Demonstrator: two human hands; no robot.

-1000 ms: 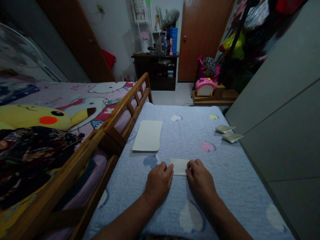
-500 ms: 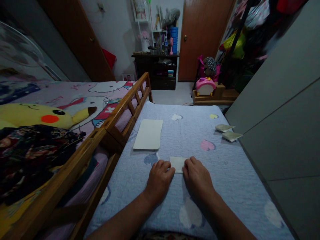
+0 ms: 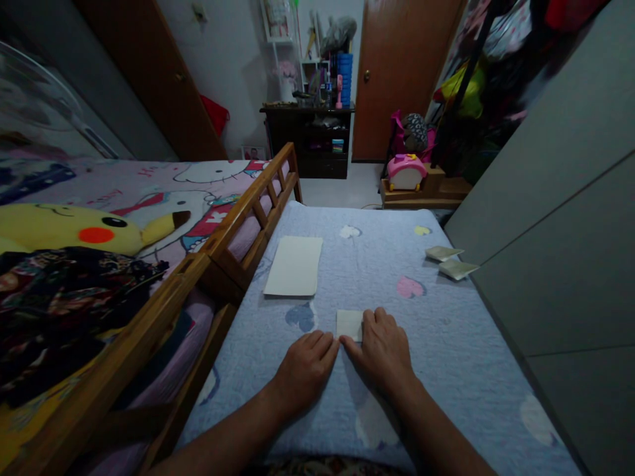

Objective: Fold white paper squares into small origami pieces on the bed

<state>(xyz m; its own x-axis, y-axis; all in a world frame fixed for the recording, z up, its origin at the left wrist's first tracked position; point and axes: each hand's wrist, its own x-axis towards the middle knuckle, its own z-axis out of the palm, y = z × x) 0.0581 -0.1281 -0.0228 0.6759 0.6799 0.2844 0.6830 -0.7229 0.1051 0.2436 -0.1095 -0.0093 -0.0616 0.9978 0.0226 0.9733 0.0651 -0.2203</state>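
Observation:
A small folded piece of pale paper [image 3: 348,325] lies on the bed in front of me. My left hand [image 3: 307,367] is closed, its thumb and fingertips pinched at the paper's near left corner. My right hand [image 3: 384,350] covers the paper's right part, fingers curled over it and thumb reaching left along the near edge to meet my left fingertips. Ahead on the left is a stack of white paper sheets [image 3: 294,266]. Two folded paper pieces [image 3: 444,254] rest at the bed's right side.
The blue heart-patterned bedsheet [image 3: 362,258] lies beneath everything. To the left runs a wooden bed rail [image 3: 248,205], with a yellow plush toy [image 3: 64,228] and dark patterned cloth [image 3: 74,297] beyond. A pale cabinet [image 3: 555,264] borders the right side.
The paper's visible part has become shorter. My right hand has moved left over it, its thumb now extended, and my left fingertips have shifted down to the near corner.

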